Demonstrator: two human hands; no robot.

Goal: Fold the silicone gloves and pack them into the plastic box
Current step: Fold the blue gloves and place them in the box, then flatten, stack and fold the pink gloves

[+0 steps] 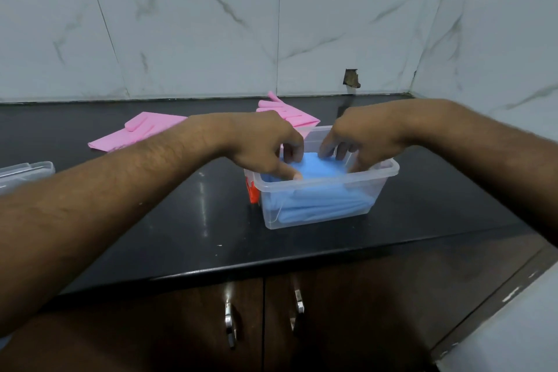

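A clear plastic box (326,214) stands on the black counter, right of centre. Folded blue gloves (317,170) lie inside it, stacked; more blue shows through the front wall. My left hand (262,142) and my right hand (362,136) reach over the box's rim, and the fingertips of both press down on the top blue glove. One pink glove (136,131) lies flat on the counter at the back left. A second pink glove (287,112) lies just behind the box, partly hidden by my left hand.
A clear plastic lid (24,174) rests at the counter's left edge. An orange label (253,192) shows on the box's left side. A tiled wall closes the back and right. Cabinet doors with metal handles (231,326) sit below the counter's front edge.
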